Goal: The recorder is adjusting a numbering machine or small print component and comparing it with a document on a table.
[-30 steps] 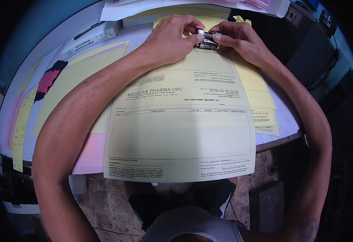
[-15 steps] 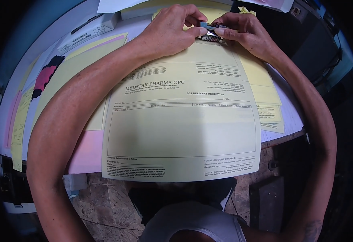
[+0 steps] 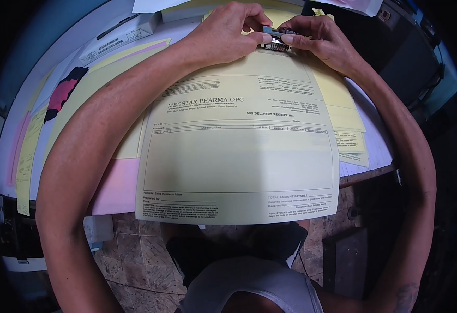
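My left hand (image 3: 233, 36) and my right hand (image 3: 325, 44) both grip a small metal device (image 3: 275, 46) with a row of little wheels, thumbs on its near side and fingers curled around its ends. It sits at the top of a large pale-yellow printed form sheet (image 3: 239, 161), near my fingertips. More yellow printed sheets (image 3: 351, 135) lie stacked under its right side. A pink sheet (image 3: 116, 182) shows beneath at the left, partly hidden by my left forearm.
A white box (image 3: 119, 39) stands at the desk's back left, near loose papers and a pink-and-black cloth (image 3: 64, 91). Dark equipment (image 3: 406, 57) occupies the right back. Below the desk's front edge (image 3: 369, 175) are a tiled floor (image 3: 145, 261) and my lap.
My hands, the device and the form appear higher in the picture, along with much of the surrounding desk. Both hands keep their grip on the device.
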The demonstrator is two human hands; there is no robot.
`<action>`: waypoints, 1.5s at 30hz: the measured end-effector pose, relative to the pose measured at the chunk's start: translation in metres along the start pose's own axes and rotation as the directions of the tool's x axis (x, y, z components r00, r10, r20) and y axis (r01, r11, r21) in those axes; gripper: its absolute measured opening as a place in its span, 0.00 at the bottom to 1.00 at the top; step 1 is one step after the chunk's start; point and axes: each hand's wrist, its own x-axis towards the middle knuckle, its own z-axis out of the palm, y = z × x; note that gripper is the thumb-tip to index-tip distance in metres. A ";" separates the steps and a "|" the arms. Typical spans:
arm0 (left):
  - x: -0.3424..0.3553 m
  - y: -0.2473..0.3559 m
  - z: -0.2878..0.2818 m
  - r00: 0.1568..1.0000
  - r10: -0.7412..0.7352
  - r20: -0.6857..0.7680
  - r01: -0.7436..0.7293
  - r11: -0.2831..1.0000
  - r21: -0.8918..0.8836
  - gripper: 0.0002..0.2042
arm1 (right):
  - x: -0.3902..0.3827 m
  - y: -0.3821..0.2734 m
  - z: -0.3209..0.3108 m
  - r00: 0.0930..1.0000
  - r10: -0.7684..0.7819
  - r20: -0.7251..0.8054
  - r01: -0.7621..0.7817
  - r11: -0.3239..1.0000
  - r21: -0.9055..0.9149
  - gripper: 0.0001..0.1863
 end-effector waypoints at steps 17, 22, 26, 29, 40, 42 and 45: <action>0.031 -0.049 0.015 0.975 0.210 -0.073 -0.214 0.975 -0.054 0.14 | 0.002 -0.002 0.002 0.999 0.032 -0.035 -0.029 0.997 0.073 0.15; 0.023 -0.041 0.011 0.971 0.234 -0.054 -0.230 0.971 0.060 0.14 | 0.003 -0.004 0.003 0.999 -0.027 0.028 0.025 0.999 0.041 0.17; 0.022 -0.026 -0.007 0.945 0.297 -0.136 -0.270 0.944 0.187 0.21 | 0.004 -0.013 -0.001 0.992 -0.041 -0.123 0.048 0.997 0.054 0.17; 0.018 0.013 -0.047 0.925 0.253 -0.283 -0.256 0.966 0.025 0.26 | 0.013 -0.020 -0.030 0.948 -0.048 -0.315 0.122 0.968 0.219 0.14; -0.182 0.084 -0.008 0.920 0.275 0.280 -0.391 0.688 0.611 0.36 | -0.094 -0.061 -0.065 0.779 0.011 -0.627 0.360 0.812 0.460 0.14; -0.183 0.073 0.005 0.930 0.271 0.250 -0.369 0.686 0.627 0.37 | -0.117 -0.060 -0.059 0.796 0.109 -0.596 0.304 0.779 0.549 0.14; -0.179 0.070 0.009 0.948 0.241 0.208 -0.318 0.685 0.655 0.36 | -0.137 -0.058 -0.044 0.823 0.174 -0.541 0.256 0.737 0.625 0.14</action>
